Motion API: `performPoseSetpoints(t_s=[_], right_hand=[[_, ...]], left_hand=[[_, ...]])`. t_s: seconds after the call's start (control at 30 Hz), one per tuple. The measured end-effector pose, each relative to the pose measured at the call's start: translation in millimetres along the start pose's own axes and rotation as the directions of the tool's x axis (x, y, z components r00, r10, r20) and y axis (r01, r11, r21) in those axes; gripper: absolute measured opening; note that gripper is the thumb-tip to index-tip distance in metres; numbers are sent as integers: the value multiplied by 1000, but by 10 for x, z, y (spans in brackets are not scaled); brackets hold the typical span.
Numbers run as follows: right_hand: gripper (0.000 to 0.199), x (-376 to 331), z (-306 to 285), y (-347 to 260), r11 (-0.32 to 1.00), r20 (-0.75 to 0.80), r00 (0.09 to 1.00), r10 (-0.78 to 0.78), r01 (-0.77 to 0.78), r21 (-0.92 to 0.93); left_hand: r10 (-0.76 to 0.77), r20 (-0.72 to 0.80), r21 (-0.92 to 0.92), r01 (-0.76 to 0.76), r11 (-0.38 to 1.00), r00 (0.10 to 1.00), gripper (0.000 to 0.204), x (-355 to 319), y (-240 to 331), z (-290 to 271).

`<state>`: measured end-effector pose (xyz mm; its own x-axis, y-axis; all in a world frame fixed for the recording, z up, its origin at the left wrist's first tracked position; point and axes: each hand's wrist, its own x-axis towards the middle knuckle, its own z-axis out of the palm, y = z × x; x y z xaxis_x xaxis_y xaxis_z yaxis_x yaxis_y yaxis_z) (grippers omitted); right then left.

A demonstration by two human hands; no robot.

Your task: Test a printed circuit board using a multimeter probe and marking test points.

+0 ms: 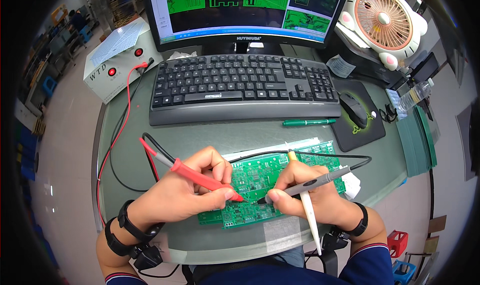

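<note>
A green circuit board (257, 177) lies on the table in front of me, with the edge of another board showing under its left side. My left hand (192, 187) is closed around a red test probe (200, 179), its tip down at the board's middle. Pinched in my right hand (310, 190) is a grey test probe (317, 181), whose dark tip points at the board close to the red one. A white pen-like tool (311, 222) with a yellow end also passes through the right hand's fingers. Whether the tips touch the board I cannot tell.
Behind the board stand a black keyboard (245, 85) and a monitor (240, 15). A red lead (129, 100) runs to a white box (120, 60) at left. To the right are a mouse (353, 110), a green pen (309, 122), a pink-and-white fan (384, 19) and a bottle (416, 94).
</note>
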<state>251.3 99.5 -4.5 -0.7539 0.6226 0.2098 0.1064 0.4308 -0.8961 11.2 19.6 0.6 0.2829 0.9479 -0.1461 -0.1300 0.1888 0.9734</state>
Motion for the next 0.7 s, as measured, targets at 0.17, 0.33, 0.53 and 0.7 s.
performPoseSetpoints(t_s=[0.17,0.33,0.53,0.7], right_hand=[[21,-37,12,10,998,79,997,-6,1,57],[23,-45,40,12,998,106,994,14,-21,64],[22,-33,55,35,999,100,995,11,-16,46],[22,-32,63,40,999,84,996,6,-9,43]], left_hand=[[74,14,86,-74,994,997,24,-11,-62,4],[42,-44,21,-41,999,998,27,-18,-46,32],[46,-9,83,-45,996,999,27,-4,-68,-26],[47,-11,72,-46,996,999,27,-4,-60,-9]])
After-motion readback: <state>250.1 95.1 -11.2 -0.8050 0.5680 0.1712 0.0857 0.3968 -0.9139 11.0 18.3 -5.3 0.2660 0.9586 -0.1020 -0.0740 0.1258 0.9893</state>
